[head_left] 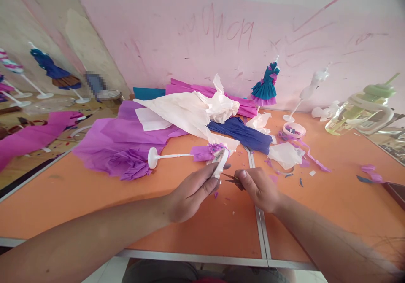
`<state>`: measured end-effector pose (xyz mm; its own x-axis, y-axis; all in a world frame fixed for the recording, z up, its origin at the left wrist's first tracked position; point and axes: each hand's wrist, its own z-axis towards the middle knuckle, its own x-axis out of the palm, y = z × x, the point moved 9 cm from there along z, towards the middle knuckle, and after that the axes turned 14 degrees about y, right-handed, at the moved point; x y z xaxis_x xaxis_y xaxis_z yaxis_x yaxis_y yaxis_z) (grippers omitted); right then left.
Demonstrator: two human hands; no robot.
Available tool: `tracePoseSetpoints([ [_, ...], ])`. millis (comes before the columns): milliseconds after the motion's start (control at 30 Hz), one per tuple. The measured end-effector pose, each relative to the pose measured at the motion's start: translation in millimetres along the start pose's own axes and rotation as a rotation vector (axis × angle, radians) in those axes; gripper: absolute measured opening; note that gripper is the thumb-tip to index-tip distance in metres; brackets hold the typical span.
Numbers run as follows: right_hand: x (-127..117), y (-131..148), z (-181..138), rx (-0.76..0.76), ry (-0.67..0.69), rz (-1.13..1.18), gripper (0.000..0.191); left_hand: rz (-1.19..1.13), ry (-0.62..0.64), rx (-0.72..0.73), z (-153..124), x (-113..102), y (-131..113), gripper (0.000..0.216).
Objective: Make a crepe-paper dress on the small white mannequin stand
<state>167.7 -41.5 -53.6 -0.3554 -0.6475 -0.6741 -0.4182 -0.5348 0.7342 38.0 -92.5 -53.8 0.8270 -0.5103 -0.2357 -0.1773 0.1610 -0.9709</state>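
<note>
My left hand (193,192) grips a roll of white tape (223,163) between thumb and fingers, its ring standing on edge. Closed around a small pair of dark scissors (234,181) is my right hand (261,189); the blades point left, slightly parted, close to the tape. Just behind the roll, a small white dress-form stand (172,155) lies on its side with purple crepe paper (202,152) around its body. The roll covers part of that body.
Sheets of purple (107,135), white (180,108) and blue crepe paper (242,133) lie behind my hands on the orange table (190,236). At the back stand a dressed mini mannequin (267,84) and a bare one (313,87). A drink bottle (357,110) stands right.
</note>
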Motion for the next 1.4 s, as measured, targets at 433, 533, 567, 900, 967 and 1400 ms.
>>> tracePoseSetpoints([
  [433, 0, -4, 1, -0.018, -0.004, 0.013, 0.062, 0.008, 0.058, 0.063, 2, 5, -4, 0.046],
  [533, 3, -5, 2, -0.014, 0.027, 0.025, 0.063, -0.004, 0.056, 0.059, 2, 4, -4, 0.047],
  [567, 3, -5, 2, -0.011, 0.026, 0.029, 0.063, -0.006, 0.054, 0.051, 1, 4, -4, 0.047],
  [900, 4, -12, 4, 0.014, 0.009, 0.098, 0.066, -0.013, -0.004, 0.030, 2, 0, -5, 0.053],
  [967, 6, -10, 4, 0.004, 0.022, 0.111, 0.066, -0.009, 0.027, 0.030, 3, 2, -6, 0.052],
  [1400, 5, -8, 3, 0.011, 0.021, 0.139, 0.068, 0.109, 0.098, 0.017, 4, 6, -5, 0.047],
])
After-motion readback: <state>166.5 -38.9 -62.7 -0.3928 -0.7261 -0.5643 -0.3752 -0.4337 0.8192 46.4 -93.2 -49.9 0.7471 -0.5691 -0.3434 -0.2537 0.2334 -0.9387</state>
